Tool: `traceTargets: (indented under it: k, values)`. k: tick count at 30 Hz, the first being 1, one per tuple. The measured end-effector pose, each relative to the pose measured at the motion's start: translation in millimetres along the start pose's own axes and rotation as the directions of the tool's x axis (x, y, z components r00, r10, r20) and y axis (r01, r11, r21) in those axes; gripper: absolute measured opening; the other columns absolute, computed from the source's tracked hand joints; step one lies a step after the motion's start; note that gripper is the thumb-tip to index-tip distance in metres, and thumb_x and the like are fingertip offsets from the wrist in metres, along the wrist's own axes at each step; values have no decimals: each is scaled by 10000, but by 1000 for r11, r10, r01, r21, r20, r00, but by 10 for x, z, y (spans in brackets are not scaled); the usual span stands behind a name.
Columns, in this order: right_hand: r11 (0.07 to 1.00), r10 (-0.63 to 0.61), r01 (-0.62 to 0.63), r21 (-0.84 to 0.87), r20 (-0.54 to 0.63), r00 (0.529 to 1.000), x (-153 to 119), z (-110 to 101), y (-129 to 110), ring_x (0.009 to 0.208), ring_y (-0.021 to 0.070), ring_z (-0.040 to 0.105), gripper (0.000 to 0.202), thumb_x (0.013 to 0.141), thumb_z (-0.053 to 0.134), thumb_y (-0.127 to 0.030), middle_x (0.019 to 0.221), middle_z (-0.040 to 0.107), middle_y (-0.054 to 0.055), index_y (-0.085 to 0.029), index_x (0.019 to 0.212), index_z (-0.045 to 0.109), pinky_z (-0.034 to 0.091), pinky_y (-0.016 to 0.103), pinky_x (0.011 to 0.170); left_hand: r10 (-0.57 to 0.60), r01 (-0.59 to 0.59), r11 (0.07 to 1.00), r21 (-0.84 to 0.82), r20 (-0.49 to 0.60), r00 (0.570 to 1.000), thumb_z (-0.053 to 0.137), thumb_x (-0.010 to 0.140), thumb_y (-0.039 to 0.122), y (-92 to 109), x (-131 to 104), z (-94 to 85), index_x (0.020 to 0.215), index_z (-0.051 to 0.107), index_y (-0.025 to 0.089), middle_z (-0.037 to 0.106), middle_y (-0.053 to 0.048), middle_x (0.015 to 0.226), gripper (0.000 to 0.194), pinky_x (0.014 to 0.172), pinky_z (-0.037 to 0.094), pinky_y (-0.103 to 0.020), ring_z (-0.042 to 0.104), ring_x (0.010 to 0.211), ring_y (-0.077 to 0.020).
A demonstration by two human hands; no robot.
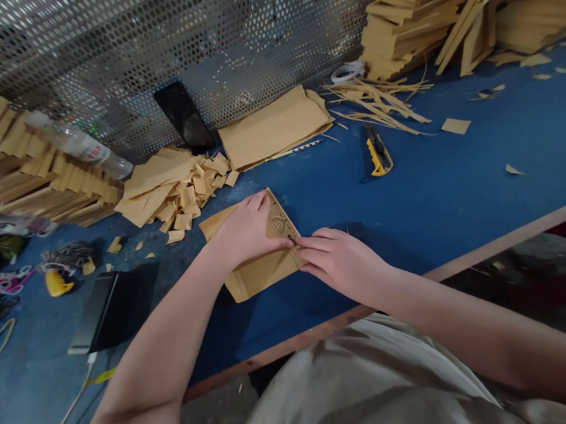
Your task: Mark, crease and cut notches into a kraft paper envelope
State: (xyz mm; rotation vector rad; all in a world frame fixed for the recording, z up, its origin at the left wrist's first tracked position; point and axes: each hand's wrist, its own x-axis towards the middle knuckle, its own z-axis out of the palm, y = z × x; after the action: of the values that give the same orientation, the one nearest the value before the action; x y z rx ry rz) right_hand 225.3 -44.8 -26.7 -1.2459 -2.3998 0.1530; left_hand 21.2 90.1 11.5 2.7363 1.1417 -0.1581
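A brown paper piece (263,275), folded like an envelope, lies on the blue table. Along its right edge rests a clear ruler (281,222) with a protractor pattern. My left hand (245,231) presses down on the paper and the ruler, fingers lying flat and thumb stretched towards the right. At the ruler's lower right edge, the fingertips of my right hand (342,259) are drawn together; whatever they hold, if anything, is hidden.
A yellow cutter (378,150), paper strips (382,102) and a patterned pencil (298,149) lie beyond my hands. Paper stacks (405,22), scraps (189,196), a phone (185,117) and a bottle (84,147) line the back. A black device (108,308) sits left.
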Motion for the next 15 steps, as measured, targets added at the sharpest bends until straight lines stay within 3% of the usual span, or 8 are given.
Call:
traceTargets:
  k: [5,11,15]
  values:
    - [1000,2,-2,-5,5,1000,5,-12,6,1068,296,706,144,1041,661,-217,1239,790,127,-144,1090,775,608,485,950,-4,3,1000,-16,-20,1000,780,751,792,12,0,-20,1587,439,89,396,-259,1710,1144,1318,332,-515,394,1590,-408]
    - [999,2,0,46,-39,999,17,-111,32,1050,279,739,186,1020,686,-209,1237,785,140,-128,1171,758,618,444,936,-15,15,1000,-19,6,1000,780,774,763,52,-22,-39,1584,473,127,362,-241,1732,1074,1311,332,-549,360,1603,-434]
    - [970,161,-174,-172,-82,983,-113,-339,210,1019,336,736,226,1003,680,-229,1238,761,191,-104,1173,760,612,497,899,-41,42,999,-24,28,999,770,760,803,65,-23,-42,1592,484,151,345,-223,1744,1095,1307,342,-562,342,1606,-455]
